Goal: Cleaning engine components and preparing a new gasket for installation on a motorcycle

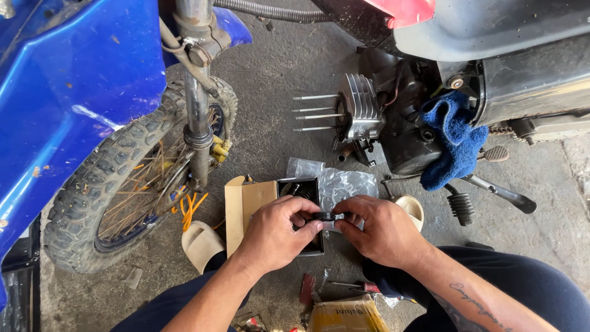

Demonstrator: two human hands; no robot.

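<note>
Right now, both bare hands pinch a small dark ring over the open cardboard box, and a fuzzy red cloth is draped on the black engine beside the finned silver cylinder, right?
Nearly. The head view shows the fuzzy cloth is blue, not red. The rest holds: left hand and right hand pinch the small dark ring over the open cardboard box, beside the finned silver cylinder.

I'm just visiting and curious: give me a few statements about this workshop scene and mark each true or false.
1. Both hands, the left hand and the right hand, hold one small dark ring-shaped part. True.
2. A red cloth lies on the engine. False: the cloth is blue.
3. An open cardboard box sits on the floor just beyond the hands. True.
4. The knobby tyre belongs to a green motorcycle. False: the bodywork above it is blue.
5. Four long studs stick out of the finned engine cylinder. True.
</note>
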